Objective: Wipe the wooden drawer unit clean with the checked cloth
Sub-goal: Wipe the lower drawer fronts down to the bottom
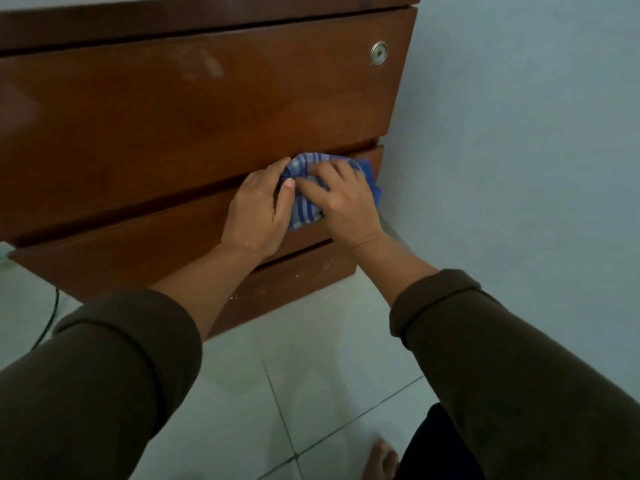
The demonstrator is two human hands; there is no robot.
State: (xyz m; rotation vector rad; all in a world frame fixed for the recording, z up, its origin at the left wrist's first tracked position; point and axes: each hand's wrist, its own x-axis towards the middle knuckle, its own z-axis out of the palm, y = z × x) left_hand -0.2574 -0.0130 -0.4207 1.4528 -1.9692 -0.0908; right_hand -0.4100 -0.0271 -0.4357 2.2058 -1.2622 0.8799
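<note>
The wooden drawer unit (166, 109) fills the upper left, with three brown drawer fronts stacked. A bunched blue-and-white checked cloth (304, 202) is pressed against the right end of the middle drawer front. My left hand (258, 209) grips the cloth's left side with the thumb on the fabric. My right hand (341, 202) lies over its right side, fingers spread on it. Part of the cloth is hidden under both hands. Dull smudges show on the top drawer front.
A round metal lock (379, 53) sits at the top drawer's right end. A pale blue wall (519, 133) stands right beside the unit. White floor tiles (311, 375) lie below. A dark cable (52, 313) runs at the left. My bare foot (381, 460) rests at the bottom.
</note>
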